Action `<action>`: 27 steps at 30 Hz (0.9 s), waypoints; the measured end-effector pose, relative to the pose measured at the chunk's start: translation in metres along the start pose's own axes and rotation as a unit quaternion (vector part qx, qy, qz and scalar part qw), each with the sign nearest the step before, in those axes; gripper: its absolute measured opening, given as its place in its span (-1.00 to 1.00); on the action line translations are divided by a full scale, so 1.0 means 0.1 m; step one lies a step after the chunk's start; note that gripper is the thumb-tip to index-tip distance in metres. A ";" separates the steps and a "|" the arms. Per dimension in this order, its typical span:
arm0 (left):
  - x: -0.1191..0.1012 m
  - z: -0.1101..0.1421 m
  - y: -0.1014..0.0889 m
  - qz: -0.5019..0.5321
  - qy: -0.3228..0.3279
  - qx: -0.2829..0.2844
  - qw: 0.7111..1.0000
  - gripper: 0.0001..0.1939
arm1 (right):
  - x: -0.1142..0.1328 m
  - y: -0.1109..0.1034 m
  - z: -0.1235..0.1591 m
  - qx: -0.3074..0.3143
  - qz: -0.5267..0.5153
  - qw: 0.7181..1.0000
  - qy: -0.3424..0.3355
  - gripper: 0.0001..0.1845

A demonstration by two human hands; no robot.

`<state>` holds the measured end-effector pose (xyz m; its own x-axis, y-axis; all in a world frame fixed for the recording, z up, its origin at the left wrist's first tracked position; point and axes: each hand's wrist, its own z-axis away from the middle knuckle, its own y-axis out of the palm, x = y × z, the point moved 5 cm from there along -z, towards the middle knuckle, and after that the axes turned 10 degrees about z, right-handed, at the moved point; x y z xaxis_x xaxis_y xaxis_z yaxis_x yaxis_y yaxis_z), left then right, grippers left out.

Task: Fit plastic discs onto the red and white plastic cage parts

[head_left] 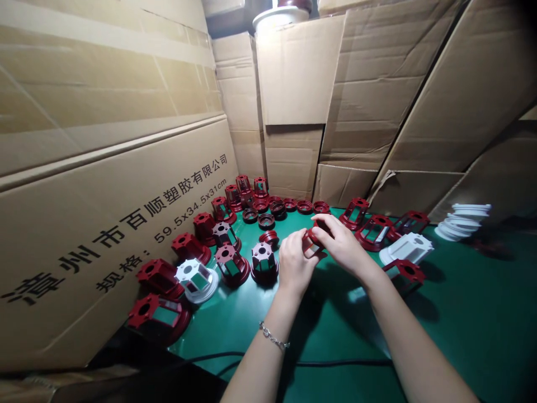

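My left hand (293, 260) is wrapped around a red plastic lantern frame (309, 245) above the green tabletop. Fingers of my right hand (342, 246) curl over the top and far side of the same piece, hiding much of it. A small red round cap (269, 238) lies just left of my hands. Close by, a dark red lantern frame (264, 262) with a pale top stands upright, and another red lantern frame (230, 263) stands beside it. Right of my right wrist lie a white lantern frame (406, 249) and a red lantern frame (405, 275).
Several red lantern frames (191, 248) line the left side, with a white one (196, 280) among them. Several round caps (266, 221) sit at the back. White rings (464, 221) are stacked at right. Cardboard boxes (126, 168) wall the table; a black cable (344, 363) crosses the front.
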<state>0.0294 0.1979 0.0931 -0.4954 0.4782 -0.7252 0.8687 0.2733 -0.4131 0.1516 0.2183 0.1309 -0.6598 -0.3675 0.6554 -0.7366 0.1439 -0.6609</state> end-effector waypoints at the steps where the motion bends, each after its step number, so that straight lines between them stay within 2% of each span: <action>1: 0.01 0.00 0.00 0.006 -0.008 -0.001 1.000 -0.44 | 0.01 0.02 0.00 0.015 -0.004 1.000 -0.009 -0.50; 3: 0.02 -0.01 0.02 0.015 -0.025 0.009 1.000 -0.45 | 0.00 0.06 0.02 0.045 0.002 0.999 -0.009 -0.45; 6: 0.03 0.01 0.09 0.032 -0.055 0.040 0.997 -0.55 | -0.03 0.07 0.07 0.076 0.066 0.994 0.051 -0.43; 8: 0.03 0.04 0.14 0.044 -0.074 0.057 0.995 -0.63 | -0.02 0.05 0.11 0.091 0.117 0.985 0.085 -0.48; 11: 0.04 0.08 0.20 0.060 -0.093 0.090 0.990 -0.70 | 0.05 0.01 0.17 0.115 0.173 0.974 0.089 -0.61; 15: 0.02 0.10 0.29 0.077 -0.104 0.152 0.980 -0.73 | 0.16 0.03 0.23 0.172 0.244 0.949 0.102 -0.69; 18: -0.07 0.15 0.38 0.091 -0.087 0.206 0.970 -0.76 | 0.16 0.04 0.34 0.181 0.313 0.924 0.127 -0.67; 20: -0.17 0.22 0.43 0.111 -0.063 0.253 0.959 -0.69 | 0.08 -0.01 0.50 0.160 0.359 0.910 0.134 -0.64; 22: -0.28 0.33 0.42 0.121 -0.041 0.317 0.940 -0.42 | -0.06 -0.10 0.76 0.129 0.379 0.910 0.105 -0.62; 24: -0.38 0.47 0.33 0.103 -0.026 0.394 0.913 -0.11 | -0.23 -0.25 1.11 0.098 0.359 0.927 0.035 -0.59; 25: -0.42 0.53 0.23 0.077 -0.017 0.427 0.901 -0.08 | -0.33 -0.37 1.30 0.082 0.343 0.936 0.006 -0.59; 26: -0.44 0.57 0.10 0.064 -0.020 0.439 0.896 -0.20 | -0.44 -0.48 1.48 0.077 0.328 0.941 -0.011 -0.57; 27: -0.46 0.58 -0.07 0.072 -0.021 0.426 0.901 -0.31 | -0.55 -0.60 1.65 0.069 0.313 0.947 -0.025 -0.56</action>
<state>0.0457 0.1254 0.0973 -0.3922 0.4210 -0.8179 0.6174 -0.5386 -0.5734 0.2565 0.0781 0.0747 -0.9503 -0.2936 0.1035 -0.1749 0.2286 -0.9577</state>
